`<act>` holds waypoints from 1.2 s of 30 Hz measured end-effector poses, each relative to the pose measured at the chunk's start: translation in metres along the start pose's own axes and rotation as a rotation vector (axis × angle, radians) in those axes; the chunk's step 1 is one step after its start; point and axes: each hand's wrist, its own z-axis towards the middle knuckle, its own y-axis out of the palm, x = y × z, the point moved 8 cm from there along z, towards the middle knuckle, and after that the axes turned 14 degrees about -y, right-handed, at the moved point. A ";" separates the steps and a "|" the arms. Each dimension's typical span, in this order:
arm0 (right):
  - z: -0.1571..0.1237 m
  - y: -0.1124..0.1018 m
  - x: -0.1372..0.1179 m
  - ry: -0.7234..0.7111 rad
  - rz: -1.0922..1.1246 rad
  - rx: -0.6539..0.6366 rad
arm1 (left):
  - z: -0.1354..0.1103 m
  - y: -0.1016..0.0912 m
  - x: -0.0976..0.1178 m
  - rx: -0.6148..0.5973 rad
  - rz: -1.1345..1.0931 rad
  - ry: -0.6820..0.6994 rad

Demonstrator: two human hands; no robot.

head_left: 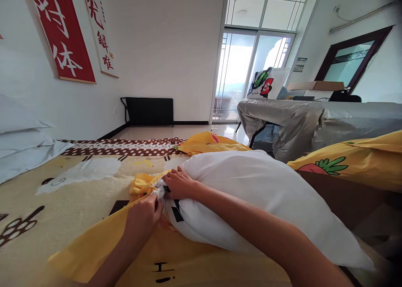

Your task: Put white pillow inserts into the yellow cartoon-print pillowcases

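Observation:
A plump white pillow [266,190] lies in front of me, its near-left end bunched at the mouth of a yellow pillowcase [94,241]. The pillowcase is spread flat beneath and left of the pillow, with "Hi" printed on it. My left hand [146,211] is closed on the gathered yellow edge beside the pillow's end. Just to the right, my right hand [179,183] presses into the pillow's end, fingers curled round the white fabric. Its fingertips are partly hidden in the folds. Dark patches show on the pillow below my right hand.
Under everything is a patterned beige blanket [78,203]. Another yellow piece [216,142] lies beyond the pillow. At right, a stuffed yellow pillow [370,161] rests on a brown box [342,199]. White pillows [21,144] are stacked at left. Behind stands a plastic-covered table [298,119].

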 end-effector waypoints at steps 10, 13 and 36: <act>-0.001 0.003 -0.013 -0.028 -0.068 -0.029 | -0.009 0.005 0.026 -0.069 -0.297 0.076; -0.005 -0.015 -0.005 -0.025 -0.026 0.000 | 0.001 -0.010 0.027 0.017 -0.482 0.106; -0.019 -0.070 0.119 0.288 -0.158 0.081 | 0.058 -0.044 0.073 0.138 -0.542 0.086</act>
